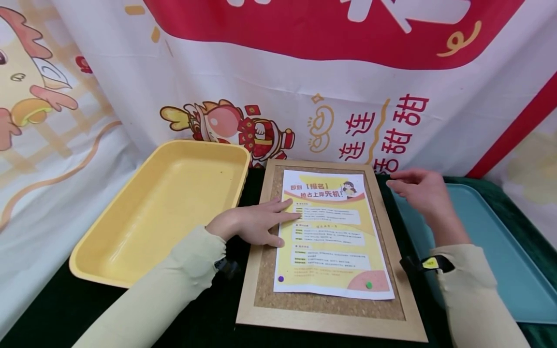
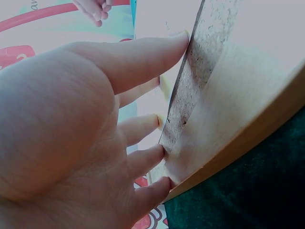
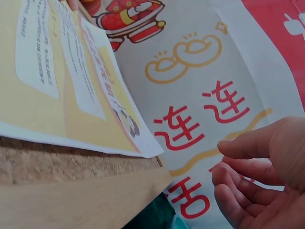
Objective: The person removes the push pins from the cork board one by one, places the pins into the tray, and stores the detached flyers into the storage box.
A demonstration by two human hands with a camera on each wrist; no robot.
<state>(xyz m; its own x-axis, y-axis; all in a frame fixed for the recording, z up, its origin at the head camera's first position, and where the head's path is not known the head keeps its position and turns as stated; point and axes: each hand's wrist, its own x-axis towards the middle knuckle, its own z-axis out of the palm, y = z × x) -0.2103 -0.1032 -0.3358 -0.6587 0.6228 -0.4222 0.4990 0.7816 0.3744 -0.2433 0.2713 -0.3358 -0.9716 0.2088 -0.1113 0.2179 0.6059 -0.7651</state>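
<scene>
A person's left hand (image 1: 256, 222) lies across the left rail of a light-wood-framed cork board (image 1: 330, 323), its fingers straight and spread apart, the tips resting on the left part of a yellow-and-white printed paper sheet (image 1: 322, 232). Nothing is gripped there; the spread seems meant to keep the sheet flat and stop it sliding, since several fingertips spread light pressure along that side.

The sheet lies on the cork inside the frame, a little askew, with a strip of bare cork showing below it. A small round purple pin (image 1: 280, 279) sits near its lower left corner and a small round green pin (image 1: 369, 285) near its lower right, presumably fixing the bottom edge. No pin shows at the upper corners, and in the right wrist view the upper right corner appears to stand slightly off the board, which may explain the steadying hand.

The right hand (image 1: 424, 193) hangs just beyond the board's upper right side, apart from it, its fingers curled with thumb and forefinger close together; whether they hold something small cannot be told.

The board lies on a dark green cloth-covered worktop (image 1: 204, 314) between a yellow rectangular plastic tray (image 1: 174, 203) and a teal rectangular tray (image 1: 500, 251), probably placed centrally so both hands reach it easily.
</scene>
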